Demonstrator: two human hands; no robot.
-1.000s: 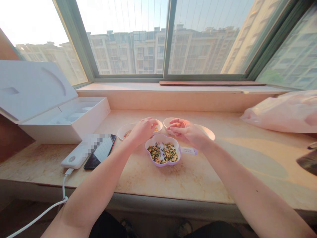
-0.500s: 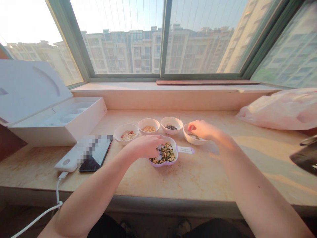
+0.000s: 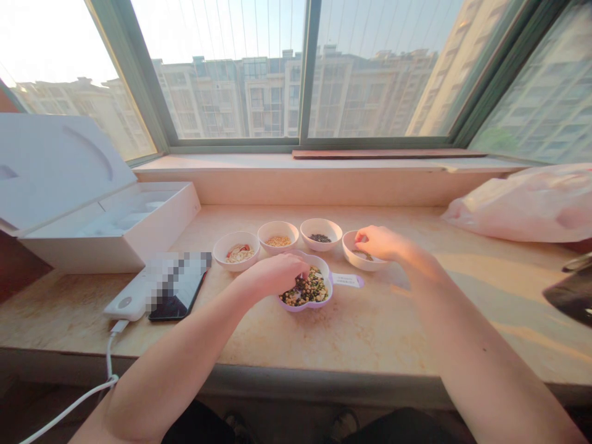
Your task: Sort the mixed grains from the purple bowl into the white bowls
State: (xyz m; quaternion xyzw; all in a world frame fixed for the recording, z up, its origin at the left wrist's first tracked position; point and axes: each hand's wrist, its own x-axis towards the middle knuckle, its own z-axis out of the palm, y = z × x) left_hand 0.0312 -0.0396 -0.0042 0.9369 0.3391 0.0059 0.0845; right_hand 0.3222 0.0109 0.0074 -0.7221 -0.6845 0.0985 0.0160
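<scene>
A purple-rimmed bowl (image 3: 319,303) with a labelled handle holds mixed beans and seeds. My left hand (image 3: 284,272) is over its left part, fingers bent down and pressed together at the beans; what they pinch is too small to name. My right hand (image 3: 375,242) is closed at the fingertips inside the rightmost white bowl (image 3: 363,266), over a few small dark grains. Left of that bowl stand a white bowl of black beans (image 3: 320,238), one of yellowish beans (image 3: 278,241) and one of pale and red pieces (image 3: 239,253).
An open white box (image 3: 157,234) stands at the left, with a white power bank (image 3: 127,303) and a dark phone (image 3: 176,302) before it. A plastic bag (image 3: 531,206) and a dark object (image 3: 571,295) lie at the right. Windows rise behind the counter (image 3: 361,345).
My left hand's fingers have drawn closer together and shifted slightly up and right over the beans. My right hand has barely moved within the rightmost bowl.
</scene>
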